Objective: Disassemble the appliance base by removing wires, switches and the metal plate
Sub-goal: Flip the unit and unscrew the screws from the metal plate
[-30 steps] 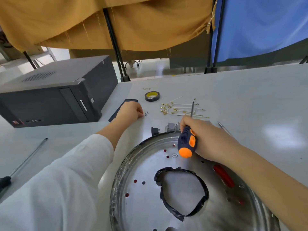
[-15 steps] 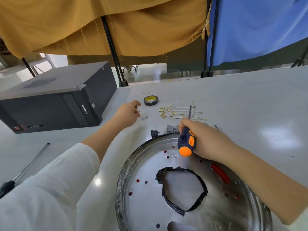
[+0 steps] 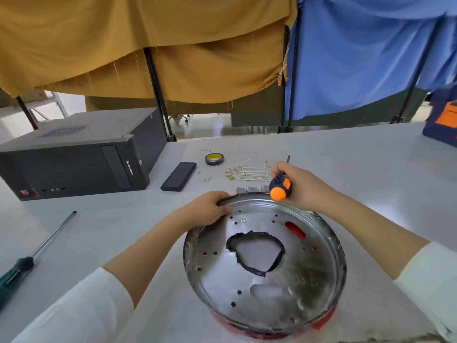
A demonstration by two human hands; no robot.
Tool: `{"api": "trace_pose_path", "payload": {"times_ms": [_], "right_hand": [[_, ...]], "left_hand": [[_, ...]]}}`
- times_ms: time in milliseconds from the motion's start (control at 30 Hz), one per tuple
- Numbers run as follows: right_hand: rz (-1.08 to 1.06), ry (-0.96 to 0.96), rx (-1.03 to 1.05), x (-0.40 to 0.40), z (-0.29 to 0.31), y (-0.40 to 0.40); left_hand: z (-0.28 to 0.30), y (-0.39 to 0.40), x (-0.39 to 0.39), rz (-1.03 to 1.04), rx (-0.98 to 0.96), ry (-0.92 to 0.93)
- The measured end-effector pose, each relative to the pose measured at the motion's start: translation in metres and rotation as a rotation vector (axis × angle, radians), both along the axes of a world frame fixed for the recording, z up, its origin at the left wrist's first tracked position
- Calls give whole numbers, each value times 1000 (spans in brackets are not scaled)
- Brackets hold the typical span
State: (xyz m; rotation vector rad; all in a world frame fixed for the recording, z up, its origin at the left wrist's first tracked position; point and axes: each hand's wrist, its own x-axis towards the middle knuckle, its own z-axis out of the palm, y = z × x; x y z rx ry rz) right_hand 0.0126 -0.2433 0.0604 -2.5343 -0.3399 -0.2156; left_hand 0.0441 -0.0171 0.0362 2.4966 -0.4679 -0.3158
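- One long screwdriver (image 3: 37,253) with a dark green-and-black handle is lying far left of the metal plate (image 3: 291,280), well apart from it, shaft pointing up and right.
- One black desktop computer case (image 3: 74,157) is lying on its side up and left of the plate, at the far side of the white table (image 3: 358,174).
- One flat black rectangular device (image 3: 178,176) is lying beyond the plate's far-left rim, just right of the case.
- The left hand (image 3: 206,210) is gripping the plate's far-left rim, fingers curled over the outer edge and thumb pressing on the inner face.
- A few small loose screws (image 3: 207,179) are lying just beyond the left hand; their exact count cannot be told.
- One roll of black tape (image 3: 214,159) with a yellow core is lying flat farther beyond the plate.
- One round metal plate is sitting nearest the camera on a red base (image 3: 321,324); it is carrying one central opening ringed with black tape, and several small holes.
- One bundle of white wires (image 3: 247,173) with gold terminals is lying beyond the plate's far rim.
- Grey switch parts (image 3: 249,189) are sitting against the far rim; their count is unclear.
- The right hand (image 3: 299,186) is wrapping all its fingers around one orange-and-black screwdriver (image 3: 280,186), above the plate's far-right rim, tip pointing away.
- One blue-and-orange box (image 3: 442,122) is sitting far up and right of the plate.
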Motion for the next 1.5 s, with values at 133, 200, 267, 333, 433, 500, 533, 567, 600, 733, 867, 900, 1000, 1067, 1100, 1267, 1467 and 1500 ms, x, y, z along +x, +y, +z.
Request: {"api": "trace_pose_path", "payload": {"times_ms": [133, 200, 267, 333, 433, 500, 533, 567, 600, 733, 867, 900, 1000, 1067, 1100, 1267, 1467, 1500], "right_hand": [[-25, 24, -56, -14, -7, -13], [-56, 20, -76, -17, -10, -18], [-71, 11, -76, -20, -13, -21], [-69, 19, -80, -20, -16, -21], [-70, 30, -127, -20, -22, -18], [-66, 21, -136, -19, -23, -17], [-58, 21, -130, -19, -23, -17], [-40, 24, -122, -19, -21, -18], [-12, 28, -112, -19, -19, -19], [93, 27, -77, -19, -15, -14], [159, 5, 35, -14, -18, -5], [166, -4, 68, -13, -18, -4], [149, -75, 201, -13, -14, -4], [84, -124, 249, -13, -2, -6], [45, -138, 242, -12, 5, -7], [-103, -330, 74, -3, 45, 0], [-80, -492, 226, 0, 83, 30], [-73, -516, 294, 1, 85, 34]], "left_hand": [[-7, 9, -15, 180, -55, 2], [-11, 13, -25, 277, -127, 16], [-15, 18, -34, 355, -183, 28], [-17, 22, -41, 394, -191, 45], [-12, 26, -48, 377, -170, 93], [-4, 28, -49, 348, -178, 105], [0, 28, -47, 319, -181, 86], [4, 27, -45, 282, -170, 51], [7, 24, -41, 237, -142, 3], [16, -1, -31, 28, 52, -184], [9, -34, -27, -82, 127, -171], [6, -38, -26, -93, 135, -166], [-2, -37, -22, -34, 125, -202], [-3, -29, -19, 48, 140, -212], [-3, -25, -17, 81, 164, -207], [1, -16, -9, 108, 193, -168], [-7, -24, -6, 117, 104, -187], [-9, -24, -5, 128, 114, -214]]}}
